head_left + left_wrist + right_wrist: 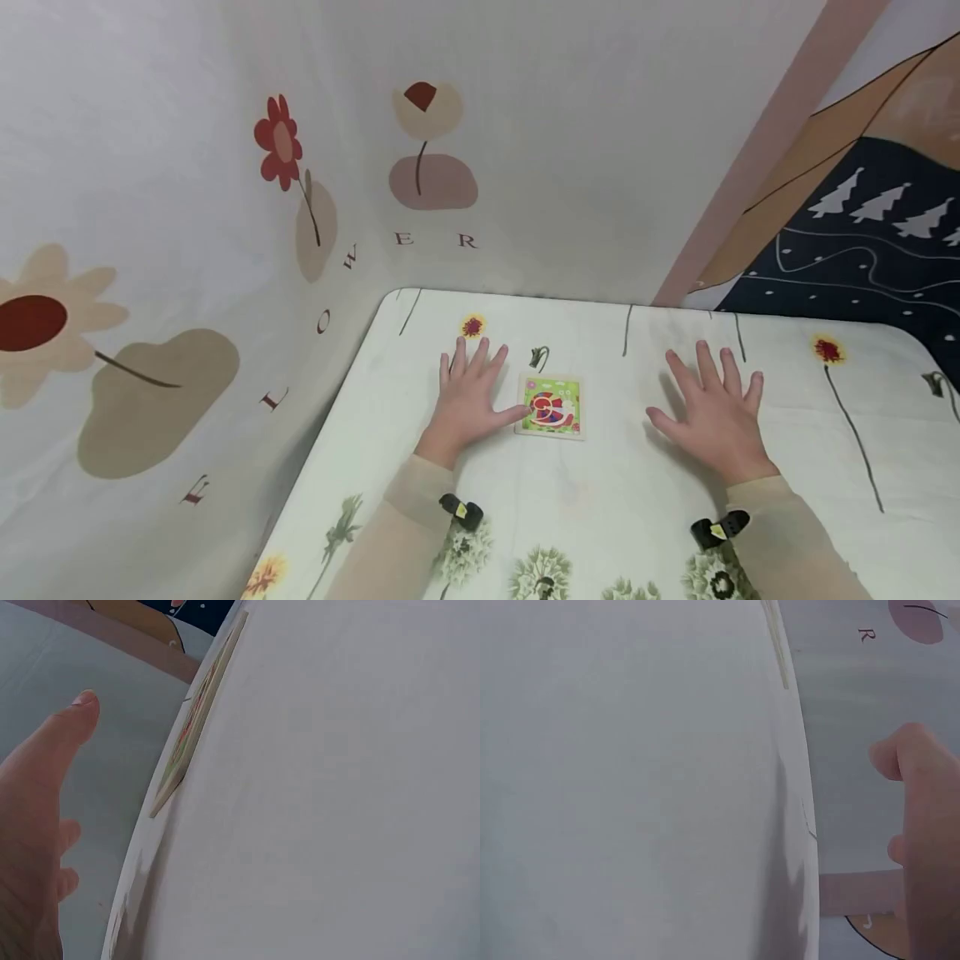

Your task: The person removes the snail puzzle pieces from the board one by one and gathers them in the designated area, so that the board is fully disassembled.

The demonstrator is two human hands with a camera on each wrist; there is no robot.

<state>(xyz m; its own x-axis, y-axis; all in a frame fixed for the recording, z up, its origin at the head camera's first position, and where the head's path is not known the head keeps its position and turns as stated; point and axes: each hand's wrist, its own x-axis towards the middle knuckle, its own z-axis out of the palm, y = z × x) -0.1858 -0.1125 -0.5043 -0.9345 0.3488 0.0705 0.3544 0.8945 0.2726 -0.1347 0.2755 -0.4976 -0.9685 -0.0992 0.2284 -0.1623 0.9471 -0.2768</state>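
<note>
A small square puzzle board (564,422) with a colourful snail picture on a green ground lies flat on the table, between the two hands. My left hand (471,402), fingers spread, is just left of it; in the head view the thumb tip overlaps the board's left edge. The left wrist view shows that thumb (71,727) raised apart from the board (196,720). To the right, my right hand (716,417) is spread over the tabletop with nothing in it. Only a thin edge of the board (777,645) shows in the right wrist view.
The table (600,492) wears a white cloth printed with flowers and stems. Behind and to the left hang pale fabric walls (555,167) with flower prints and letters. A dark panel with white trees (862,242) stands at the right. Each wrist carries a black strap (462,512).
</note>
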